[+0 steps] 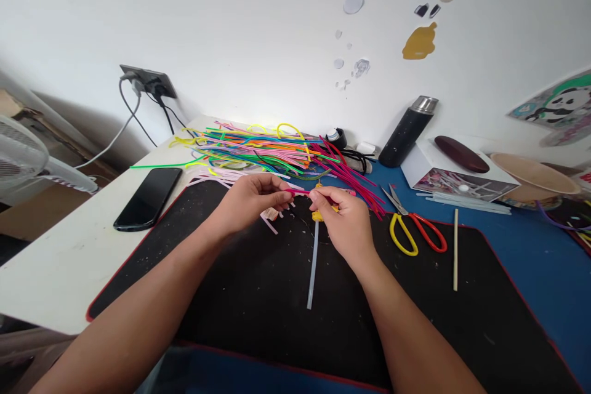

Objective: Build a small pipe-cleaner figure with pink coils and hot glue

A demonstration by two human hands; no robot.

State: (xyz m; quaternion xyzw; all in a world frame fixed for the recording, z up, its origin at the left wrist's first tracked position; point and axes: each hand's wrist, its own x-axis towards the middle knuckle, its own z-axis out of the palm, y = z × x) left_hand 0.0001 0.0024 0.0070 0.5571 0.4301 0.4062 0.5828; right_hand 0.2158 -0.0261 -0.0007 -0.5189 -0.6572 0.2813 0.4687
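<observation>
Item under inspection: a short magenta stem, located between the two hands above the far middle part of a black mat. Its long axis runs left to right, close to level across the view, one end toward each hand. The exposed section appears straight; both ends are covered by fingertips, so their condition cannot be determined.

Left hand: thumb and forefinger are closed on the stem's left end. Right hand: thumb and forefinger pinch the right end. The tips of the two hands are near each other but apart.

Adjacent items: a yellow piece is partly hidden by the right hand. A translucent stick extends from it toward the person, its long axis roughly square to that of the stem; whether the two join cannot be told. Right of the right hand, scissors lie with blades slightly parted, pointing away and leftward. Farther right, a pale rod lies lengthwise away from the person. Beyond the hands, loose magenta stems slant beside a multicoloured pile, whose strands run mostly left to right.
</observation>
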